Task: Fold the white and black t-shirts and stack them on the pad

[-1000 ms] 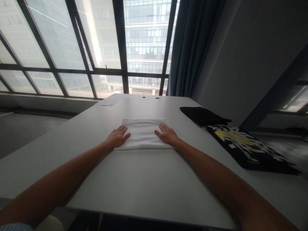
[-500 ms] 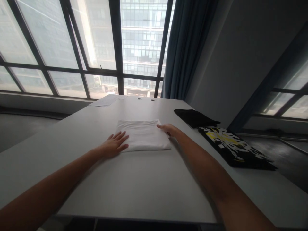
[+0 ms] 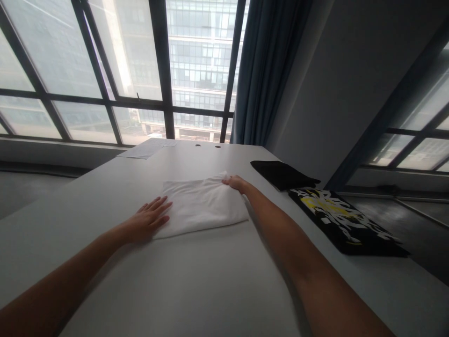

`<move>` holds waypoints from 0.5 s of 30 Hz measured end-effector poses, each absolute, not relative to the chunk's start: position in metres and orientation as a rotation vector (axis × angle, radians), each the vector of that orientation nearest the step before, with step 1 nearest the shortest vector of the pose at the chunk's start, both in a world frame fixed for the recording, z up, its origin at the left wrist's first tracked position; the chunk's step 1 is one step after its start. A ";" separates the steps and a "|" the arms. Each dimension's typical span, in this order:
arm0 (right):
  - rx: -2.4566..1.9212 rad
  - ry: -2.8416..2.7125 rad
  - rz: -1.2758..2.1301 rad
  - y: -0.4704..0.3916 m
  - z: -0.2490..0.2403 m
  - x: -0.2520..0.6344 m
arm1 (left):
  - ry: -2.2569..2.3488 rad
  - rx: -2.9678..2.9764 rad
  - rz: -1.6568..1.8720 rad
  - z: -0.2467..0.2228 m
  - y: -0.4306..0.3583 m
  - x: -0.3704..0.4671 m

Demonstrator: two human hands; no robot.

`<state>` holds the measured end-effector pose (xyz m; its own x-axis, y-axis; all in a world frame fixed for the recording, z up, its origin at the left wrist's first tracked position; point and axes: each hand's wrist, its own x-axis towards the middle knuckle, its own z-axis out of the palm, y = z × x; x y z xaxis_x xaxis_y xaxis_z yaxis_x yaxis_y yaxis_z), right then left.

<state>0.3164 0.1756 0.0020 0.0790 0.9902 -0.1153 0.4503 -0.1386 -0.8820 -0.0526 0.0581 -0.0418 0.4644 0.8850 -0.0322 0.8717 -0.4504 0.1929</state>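
A folded white cloth (image 3: 203, 206) lies on the white table (image 3: 175, 285), with wrinkles running toward its far right corner. My left hand (image 3: 150, 219) rests with its fingers spread over the cloth's left edge. At the far right corner, my right hand (image 3: 235, 182) pinches the cloth between thumb and fingers, and that corner looks slightly raised.
To the right lie a folded black cloth (image 3: 284, 175) and, nearer, a black cloth with a white and yellow print (image 3: 336, 220). White paper sheets (image 3: 143, 150) are at the table's far left. Windows and a blue curtain (image 3: 263, 79) stand beyond.
The white cloth is now wider and more wrinkled, its left side further left and nearer. My left hand has moved left, and my right hand slightly left and away, gripping the far corner.
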 end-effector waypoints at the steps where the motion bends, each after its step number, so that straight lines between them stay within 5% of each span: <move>1: -1.647 -1.452 0.981 0.182 0.007 0.318 | 1.541 2.528 0.123 -0.043 0.059 -0.055; 15: -1.267 -1.200 0.255 0.263 0.162 0.410 | 1.582 2.562 0.087 -0.073 0.063 -0.070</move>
